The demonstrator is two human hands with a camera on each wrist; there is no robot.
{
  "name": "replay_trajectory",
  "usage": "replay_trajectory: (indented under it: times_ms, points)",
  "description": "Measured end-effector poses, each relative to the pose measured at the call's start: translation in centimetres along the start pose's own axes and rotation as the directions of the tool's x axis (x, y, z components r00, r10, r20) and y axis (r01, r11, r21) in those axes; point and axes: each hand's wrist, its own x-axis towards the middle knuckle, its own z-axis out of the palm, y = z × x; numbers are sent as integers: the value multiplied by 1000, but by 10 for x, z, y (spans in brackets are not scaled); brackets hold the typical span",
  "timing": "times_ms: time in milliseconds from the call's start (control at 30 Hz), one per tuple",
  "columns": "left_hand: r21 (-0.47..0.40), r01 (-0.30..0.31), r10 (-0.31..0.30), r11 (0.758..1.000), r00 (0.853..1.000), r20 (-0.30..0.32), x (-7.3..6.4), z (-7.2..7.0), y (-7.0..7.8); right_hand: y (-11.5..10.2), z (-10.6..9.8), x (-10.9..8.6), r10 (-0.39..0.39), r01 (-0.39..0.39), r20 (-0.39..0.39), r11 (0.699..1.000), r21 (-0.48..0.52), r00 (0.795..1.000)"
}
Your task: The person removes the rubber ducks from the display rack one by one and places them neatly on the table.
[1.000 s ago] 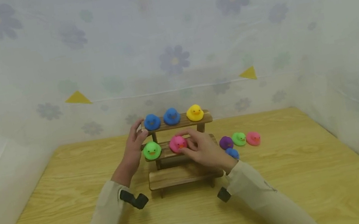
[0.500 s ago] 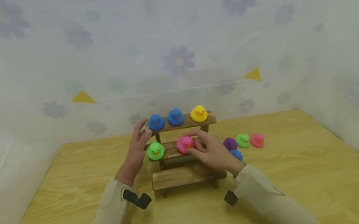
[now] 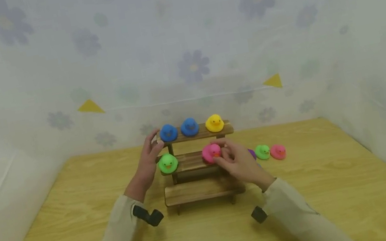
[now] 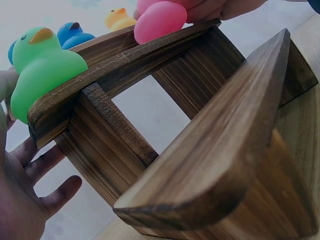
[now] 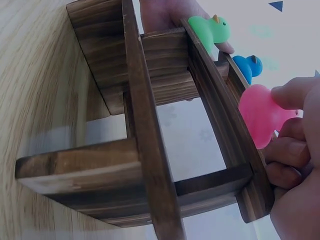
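Note:
A three-tier wooden stand (image 3: 205, 189) holds several rubber ducks. My right hand (image 3: 241, 163) pinches a pink rubber duck (image 3: 211, 153) between thumb and fingers, at the right part of the middle shelf; in the right wrist view the pink duck (image 5: 262, 115) sits low against the shelf board. At the stand's left end is my left hand (image 3: 144, 165), its fingers extended alongside; in the left wrist view the fingers (image 4: 62, 195) look fairly straight by the side panel. A green duck (image 3: 168, 163) sits on the middle shelf near that hand.
Two blue ducks (image 3: 189, 127) and a yellow duck (image 3: 214, 123) stand on the top shelf. On the table (image 3: 324, 183), right of the stand, are a green duck (image 3: 262, 152), a pink duck (image 3: 278, 152) and a purple duck (image 3: 252, 154), partly hidden by my right hand.
My right hand has moved the pink duck rightward along the middle shelf, away from the green one. The left hand stays at the stand's left end. The head view has shifted slightly.

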Motion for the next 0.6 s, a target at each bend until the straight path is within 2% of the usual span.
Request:
replay_trajectory:
  times_ms: [233,600]
  points:
    - [11,5,-5,1000,1000,17,1,1,1,3,-3,-4,7,-6,-15,999,41,1000]
    - [-3,7,-7,1000,1000,15,2,0,-4,11,-11,-15,-49,51,-42,997,52,998]
